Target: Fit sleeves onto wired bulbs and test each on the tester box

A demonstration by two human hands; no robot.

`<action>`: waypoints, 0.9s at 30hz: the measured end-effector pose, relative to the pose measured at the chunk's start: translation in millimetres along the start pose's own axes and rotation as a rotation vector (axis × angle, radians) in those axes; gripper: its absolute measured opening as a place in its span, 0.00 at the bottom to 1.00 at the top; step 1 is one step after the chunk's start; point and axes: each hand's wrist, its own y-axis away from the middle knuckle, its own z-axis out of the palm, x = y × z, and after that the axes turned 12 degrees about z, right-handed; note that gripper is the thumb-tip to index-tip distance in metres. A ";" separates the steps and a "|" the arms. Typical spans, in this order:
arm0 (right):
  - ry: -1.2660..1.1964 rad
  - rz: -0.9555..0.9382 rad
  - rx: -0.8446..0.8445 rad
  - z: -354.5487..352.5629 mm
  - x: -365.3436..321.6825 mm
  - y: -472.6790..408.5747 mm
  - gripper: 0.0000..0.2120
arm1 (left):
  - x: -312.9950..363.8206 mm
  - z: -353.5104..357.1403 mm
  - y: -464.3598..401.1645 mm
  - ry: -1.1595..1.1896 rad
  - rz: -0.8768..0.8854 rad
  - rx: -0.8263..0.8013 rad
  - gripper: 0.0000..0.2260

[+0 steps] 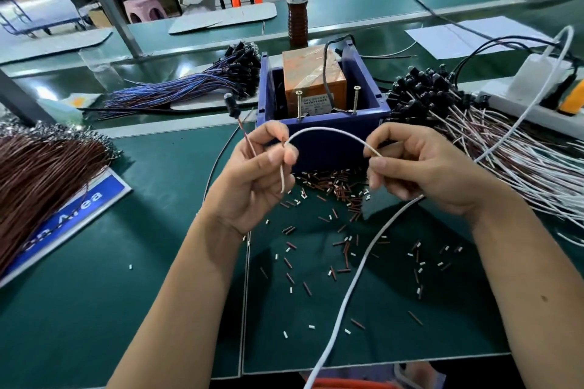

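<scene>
My left hand (264, 167) pinches the red-and-white wires of a bulb, whose black-sleeved bulb head (231, 105) sticks up to the upper left. A thin white wire (328, 131) arches from my left fingers over to my right hand (410, 167), which pinches its other end between thumb and forefinger. Just behind both hands stands the tester, an orange box (311, 73) inside a blue bin (325, 118), with two upright screws (298, 104) at its front. Short red and white sleeve pieces (341, 189) lie scattered on the green mat below my hands.
Bare brown-wired bulbs (41, 174) are heaped at the left, blue-wired sleeved bulbs (189, 85) at the back left, white-and-red-wired sleeved bulbs (493, 142) at the right. A thick white cable (357, 278) crosses the mat from a power strip (524, 98). A bottle (297, 0) stands behind the bin.
</scene>
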 end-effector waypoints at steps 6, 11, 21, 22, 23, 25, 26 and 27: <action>-0.275 -0.112 -0.089 3.0 -2.0 -0.5 0.15 | -3.6 4.0 -2.9 -0.151 0.049 0.172 0.06; -0.628 -0.176 -0.301 3.7 -8.8 6.8 0.13 | -5.8 2.7 -3.7 -0.200 0.086 0.146 0.09; -0.721 -0.201 -0.205 9.2 -11.2 5.5 0.19 | -1.6 3.4 -2.3 -0.308 0.100 0.053 0.07; -0.569 -0.180 -0.160 8.2 -8.7 5.1 0.22 | -1.3 4.0 -2.5 -0.308 0.105 0.061 0.08; -0.478 -0.143 -0.154 8.4 -6.8 4.8 0.23 | -0.7 4.0 -2.6 -0.307 0.105 0.065 0.09; -0.356 -0.075 -0.164 10.1 -4.3 4.1 0.21 | -0.2 4.4 -3.3 -0.298 0.080 0.049 0.08; -0.265 -0.038 -0.160 13.1 -2.9 2.6 0.21 | -1.0 5.1 -3.2 -0.298 0.055 0.029 0.07; -0.148 0.002 -0.159 18.1 -1.5 0.0 0.21 | -2.6 6.2 -3.0 -0.300 0.024 0.005 0.06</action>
